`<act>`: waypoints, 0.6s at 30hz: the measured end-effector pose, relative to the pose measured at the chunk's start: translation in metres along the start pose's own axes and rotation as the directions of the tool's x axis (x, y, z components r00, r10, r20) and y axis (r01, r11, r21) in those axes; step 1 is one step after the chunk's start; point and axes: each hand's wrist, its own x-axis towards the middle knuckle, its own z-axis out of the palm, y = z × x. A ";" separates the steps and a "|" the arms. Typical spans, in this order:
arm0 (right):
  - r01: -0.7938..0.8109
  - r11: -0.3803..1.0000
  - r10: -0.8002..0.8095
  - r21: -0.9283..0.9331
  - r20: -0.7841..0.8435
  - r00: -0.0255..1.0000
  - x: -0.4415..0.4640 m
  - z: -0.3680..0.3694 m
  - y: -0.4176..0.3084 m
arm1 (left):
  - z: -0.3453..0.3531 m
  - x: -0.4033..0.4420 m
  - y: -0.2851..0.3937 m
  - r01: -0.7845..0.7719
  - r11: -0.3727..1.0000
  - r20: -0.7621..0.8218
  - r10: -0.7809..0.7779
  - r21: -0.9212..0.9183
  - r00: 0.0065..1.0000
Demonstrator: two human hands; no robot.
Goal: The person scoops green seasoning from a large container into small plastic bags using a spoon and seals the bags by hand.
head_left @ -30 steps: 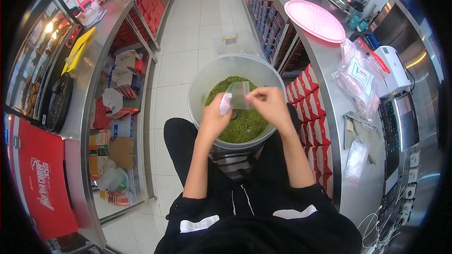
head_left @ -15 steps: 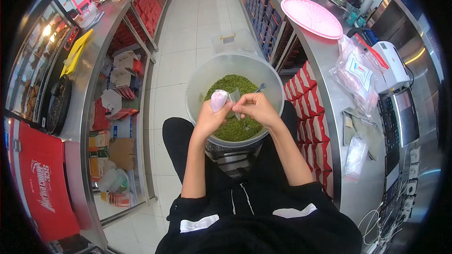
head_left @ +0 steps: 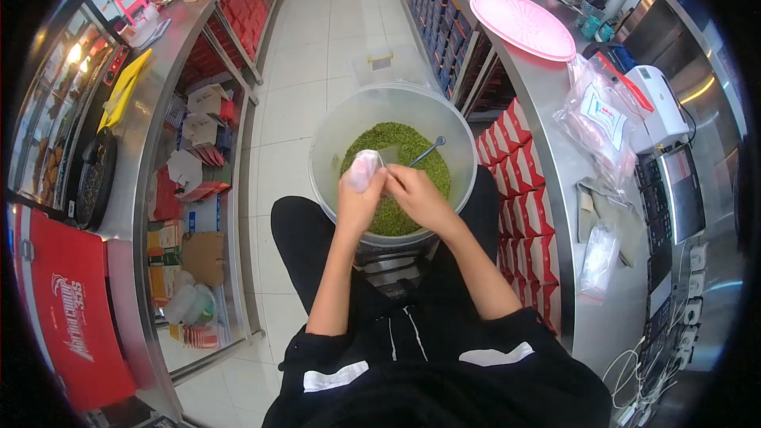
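Observation:
Over a large translucent tub (head_left: 329, 123) holding loose green shredded stuff (head_left: 400, 133), my two hands meet. My left hand (head_left: 358, 202) is closed around a pinkish-white bundle of thin plastic bags (head_left: 365, 166), which sticks up above the thumb. My right hand (head_left: 416, 196) pinches at a clear plastic bag (head_left: 388, 156) beside the bundle; its fingertips touch my left fingers and are partly hidden. A spoon (head_left: 429, 152) with a blue-grey handle stands tilted in the green stuff, its lower end buried.
Steel counters run along both sides, with a pink round tray (head_left: 523, 24), a pink plastic bag (head_left: 598, 115) and a white printer (head_left: 659, 107) on the right one. Red-and-white boxes (head_left: 523, 210) are stacked below. A glass display case (head_left: 63, 87) and red cooler (head_left: 75, 301) are left.
My right hand has turned palm-down and its fingers have closed in against my left hand. The clear bag between them has shifted. More of the spoon handle shows.

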 end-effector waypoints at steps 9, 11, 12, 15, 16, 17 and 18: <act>-0.211 0.977 0.203 -0.030 -0.169 0.965 0.005 -0.028 0.000 | -0.005 0.000 0.013 -0.354 0.666 0.030 0.445 0.656 0.895; -0.231 0.938 0.252 0.258 -0.051 0.966 0.007 -0.028 0.004 | -0.011 0.001 0.016 -0.336 0.927 0.243 0.291 0.169 0.925; -0.251 0.922 0.264 0.294 -0.007 0.964 0.008 -0.029 -0.001 | -0.010 -0.001 0.017 -0.333 0.928 0.242 0.289 0.169 0.926; -0.276 0.908 0.275 0.314 0.049 0.960 0.011 -0.031 -0.014 | -0.005 -0.006 0.026 -0.304 0.948 0.283 0.267 0.093 0.921; -0.284 0.911 0.279 0.300 0.063 0.958 0.012 -0.031 -0.017 | -0.003 -0.007 0.032 -0.366 0.903 0.260 0.307 0.224 0.916; -0.286 0.910 0.280 0.300 0.065 0.958 0.013 -0.031 -0.019 | -0.002 -0.008 0.034 -0.416 0.839 0.240 0.348 0.352 0.906; -0.264 0.920 0.251 0.289 0.082 0.964 0.015 -0.030 -0.020 | -0.004 -0.006 0.033 -0.414 0.840 0.238 0.348 0.351 0.907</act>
